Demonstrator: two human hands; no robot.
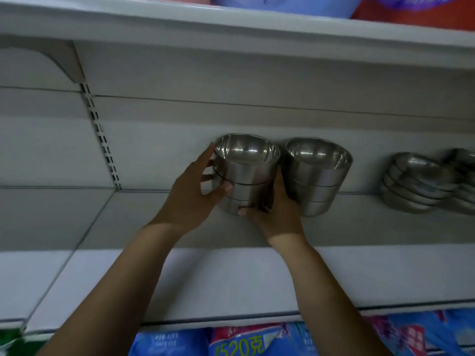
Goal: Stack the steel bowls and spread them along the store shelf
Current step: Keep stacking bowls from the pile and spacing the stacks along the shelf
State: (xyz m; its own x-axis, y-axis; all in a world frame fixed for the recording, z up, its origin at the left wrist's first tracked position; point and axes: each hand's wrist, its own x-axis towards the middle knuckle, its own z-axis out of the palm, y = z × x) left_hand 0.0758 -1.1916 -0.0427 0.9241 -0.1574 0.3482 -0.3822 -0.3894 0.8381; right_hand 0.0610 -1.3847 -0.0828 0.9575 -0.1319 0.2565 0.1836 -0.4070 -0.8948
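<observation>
Holding one stack of steel bowls (pixel 246 173) w/ both hands, a person stood at a white store shelf (pixel 180 278). Their left hand (pixel 195 191) was curled round the stack's left side, thumb on the front, fingers round the far side. Their right hand (pixel 277 214) gripped the low right side, thumb across the bottom bowl. The stack looked 3 bowls high, open side up, approx. mid shelf and close to the far back wall. Couldn't tell if its bottom touched the shelf or was a bit above it.

Just to the right stood a 2nd stack (pixel 316 176), also about 3 bowls, so near that the two almost touched. The right hand's fingers went btwn them. Well apart, further right, more steel bowls lay in low piles (pixel 416 183), tilted and blurry.

On the left, a slotted metal rail (pixel 102 140) ran up the back wall. A top shelf (pixel 231 24) carried blue and red plastic things (pixel 282 3). Below the near edge lay blue and pink bags (pixel 174 341), one printed "520".
</observation>
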